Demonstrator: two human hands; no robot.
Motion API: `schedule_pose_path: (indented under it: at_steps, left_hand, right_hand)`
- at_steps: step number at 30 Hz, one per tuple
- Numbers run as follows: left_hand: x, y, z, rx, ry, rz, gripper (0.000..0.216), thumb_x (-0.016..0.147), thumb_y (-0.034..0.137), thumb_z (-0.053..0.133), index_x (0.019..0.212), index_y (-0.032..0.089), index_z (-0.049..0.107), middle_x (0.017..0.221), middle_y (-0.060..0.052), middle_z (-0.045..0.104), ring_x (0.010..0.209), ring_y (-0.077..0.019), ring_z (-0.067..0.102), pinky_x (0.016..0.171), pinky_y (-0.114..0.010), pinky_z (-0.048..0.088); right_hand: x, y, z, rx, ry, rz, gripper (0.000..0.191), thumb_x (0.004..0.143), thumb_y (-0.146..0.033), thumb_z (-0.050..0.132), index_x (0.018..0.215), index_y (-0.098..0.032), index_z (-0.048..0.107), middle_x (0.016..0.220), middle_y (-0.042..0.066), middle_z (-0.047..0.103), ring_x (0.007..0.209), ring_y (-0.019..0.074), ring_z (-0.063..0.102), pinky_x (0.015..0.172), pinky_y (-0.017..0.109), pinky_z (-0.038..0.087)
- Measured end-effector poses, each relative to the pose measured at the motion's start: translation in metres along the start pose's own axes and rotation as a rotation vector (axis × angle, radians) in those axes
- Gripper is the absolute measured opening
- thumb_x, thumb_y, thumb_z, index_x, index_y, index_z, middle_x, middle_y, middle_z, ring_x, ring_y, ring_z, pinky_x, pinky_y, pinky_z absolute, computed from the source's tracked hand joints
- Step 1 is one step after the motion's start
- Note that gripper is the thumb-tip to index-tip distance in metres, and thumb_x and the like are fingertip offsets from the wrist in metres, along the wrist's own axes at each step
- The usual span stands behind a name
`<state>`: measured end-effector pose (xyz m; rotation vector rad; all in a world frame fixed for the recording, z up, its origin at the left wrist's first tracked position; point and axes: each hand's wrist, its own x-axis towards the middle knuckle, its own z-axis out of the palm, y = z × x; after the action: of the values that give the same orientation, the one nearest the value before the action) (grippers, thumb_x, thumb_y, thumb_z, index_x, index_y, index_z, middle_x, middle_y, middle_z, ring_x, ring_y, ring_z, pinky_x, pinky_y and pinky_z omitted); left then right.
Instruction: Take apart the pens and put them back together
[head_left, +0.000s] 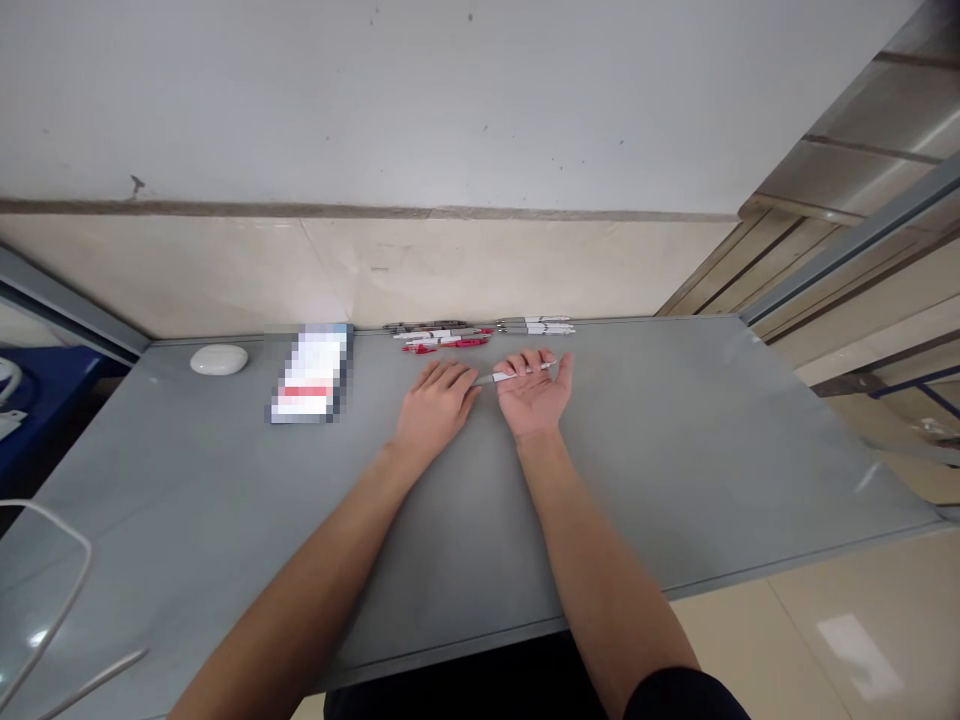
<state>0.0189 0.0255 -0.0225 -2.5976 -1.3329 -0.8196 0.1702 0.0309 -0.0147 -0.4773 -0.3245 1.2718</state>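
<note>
My left hand lies palm down on the grey table, fingers stretched flat toward the wall. My right hand lies palm up beside it, and a white and grey pen rests across its curled fingers. The pen's left tip reaches my left hand's fingertips. Just beyond both hands, several pens in white, red and grey lie in a row along the table's back edge, with a few more white pens to their right.
A blurred box lies left of my hands, and a white oval object sits farther left. A white cable loops over the near left corner. The wall stands right behind the table; floor shows to the right.
</note>
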Motion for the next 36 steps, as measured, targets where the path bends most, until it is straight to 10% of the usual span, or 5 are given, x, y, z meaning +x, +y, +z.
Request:
schedule_pose_path:
  at_steps: [9, 17, 26, 36]
  left_hand:
    - [-0.007, -0.008, 0.000, -0.048, 0.034, -0.049, 0.026, 0.098, 0.027, 0.041, 0.109, 0.017, 0.062, 0.112, -0.009, 0.069, 0.121, -0.0224, 0.057, 0.107, -0.038, 0.043]
    - [-0.007, -0.007, -0.004, -0.062, -0.010, -0.040, 0.028, 0.098, 0.027, 0.039, 0.112, 0.017, 0.062, 0.116, -0.008, 0.068, 0.123, -0.0210, 0.055, 0.112, -0.039, 0.038]
    - [-0.011, -0.009, -0.008, -0.066, -0.044, -0.041, 0.030, 0.099, 0.028, 0.039, 0.112, 0.016, 0.062, 0.117, -0.007, 0.068, 0.125, -0.0208, 0.054, 0.113, -0.039, 0.036]
    - [-0.015, -0.012, -0.007, 0.110, -0.145, -0.216, 0.052, 0.099, 0.041, 0.029, 0.138, 0.010, 0.046, 0.146, -0.014, 0.044, 0.139, -0.0286, 0.035, 0.115, -0.053, 0.026]
  right_hand:
    - [0.005, -0.026, 0.008, -0.630, 0.239, -0.247, 0.032, 0.085, -0.051, 0.051, 0.096, -0.023, 0.064, 0.099, 0.004, 0.066, 0.093, 0.0164, 0.065, 0.091, 0.038, 0.051]
    - [-0.021, -0.028, -0.008, -1.864, -0.733, -0.788, 0.035, 0.093, -0.021, 0.045, 0.123, -0.022, 0.061, 0.123, 0.005, 0.068, 0.124, 0.0201, 0.056, 0.112, 0.040, 0.038]
    - [-0.010, -0.013, -0.019, -1.973, -0.818, -1.041, 0.032, 0.092, -0.011, 0.045, 0.109, -0.024, 0.068, 0.108, 0.000, 0.074, 0.099, 0.0130, 0.068, 0.100, 0.029, 0.047]
    - [0.029, -0.035, -0.034, -2.113, -0.792, -0.998, 0.031, 0.090, -0.010, 0.047, 0.107, -0.023, 0.069, 0.106, 0.002, 0.075, 0.096, 0.0152, 0.066, 0.084, 0.028, 0.048]
